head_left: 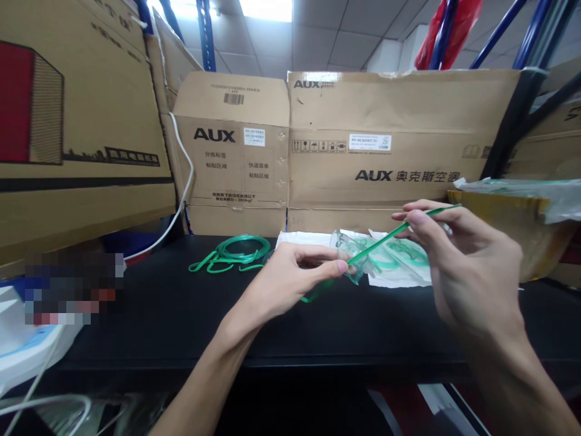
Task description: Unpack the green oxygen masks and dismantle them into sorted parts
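My left hand [297,266] is closed, its thumb and fingers gripping what looks like a clear, green-tinted plastic face mask [351,266], which is partly hidden behind the hand. A flat green elastic strap [381,243] runs slantwise from the left thumb up to the right. Pinched between thumb and fingers, its upper end is in my right hand [467,260]. Part of a green band hangs below my left hand. Beyond that hand, a coil of green tubing [242,247] lies on the black table [190,327], with loose green strap pieces beside it.
White-backed packets [403,269] with green contents lie behind my hands. At right stands a tape-covered container [494,212] with more packets on top. AUX cardboard boxes [236,163] wall off the back; another large box [82,121] is at left, near a white cable [184,157].
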Demonstrator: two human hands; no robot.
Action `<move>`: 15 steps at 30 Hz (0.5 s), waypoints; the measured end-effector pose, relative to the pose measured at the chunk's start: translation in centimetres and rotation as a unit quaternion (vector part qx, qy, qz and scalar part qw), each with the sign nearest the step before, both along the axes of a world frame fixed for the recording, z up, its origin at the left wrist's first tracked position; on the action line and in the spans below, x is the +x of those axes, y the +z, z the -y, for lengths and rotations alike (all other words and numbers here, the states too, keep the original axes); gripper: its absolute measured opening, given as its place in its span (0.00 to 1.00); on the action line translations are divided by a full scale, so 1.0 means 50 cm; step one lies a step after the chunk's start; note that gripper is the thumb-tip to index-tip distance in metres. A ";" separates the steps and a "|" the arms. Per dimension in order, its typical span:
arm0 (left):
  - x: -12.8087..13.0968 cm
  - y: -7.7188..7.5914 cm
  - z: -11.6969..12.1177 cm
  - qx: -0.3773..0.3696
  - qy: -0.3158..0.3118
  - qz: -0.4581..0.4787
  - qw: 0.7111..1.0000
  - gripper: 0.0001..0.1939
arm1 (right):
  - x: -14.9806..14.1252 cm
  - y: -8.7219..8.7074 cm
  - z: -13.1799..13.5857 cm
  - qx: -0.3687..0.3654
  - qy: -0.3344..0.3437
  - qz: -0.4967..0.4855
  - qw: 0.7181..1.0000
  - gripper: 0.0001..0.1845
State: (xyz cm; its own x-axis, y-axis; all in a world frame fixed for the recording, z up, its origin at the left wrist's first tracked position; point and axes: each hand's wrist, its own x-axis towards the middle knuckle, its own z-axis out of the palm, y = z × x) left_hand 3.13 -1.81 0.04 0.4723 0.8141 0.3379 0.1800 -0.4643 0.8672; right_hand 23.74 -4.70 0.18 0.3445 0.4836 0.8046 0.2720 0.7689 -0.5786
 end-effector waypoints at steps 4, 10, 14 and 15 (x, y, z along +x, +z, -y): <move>-0.002 0.002 0.001 0.009 0.004 -0.005 1.000 0.13 | 0.005 0.006 0.006 -0.017 0.005 0.042 0.999 0.08; -0.028 0.013 -0.004 0.049 0.007 -0.011 0.999 0.15 | 0.006 0.003 0.006 -0.136 0.133 0.205 0.960 0.25; -0.041 0.014 -0.005 0.062 -0.003 -0.029 0.998 0.16 | -0.016 -0.011 -0.006 -0.206 0.174 0.195 0.943 0.27; -0.044 0.015 -0.005 0.065 -0.006 -0.038 0.997 0.17 | -0.022 -0.014 -0.009 -0.215 0.183 0.198 0.939 0.26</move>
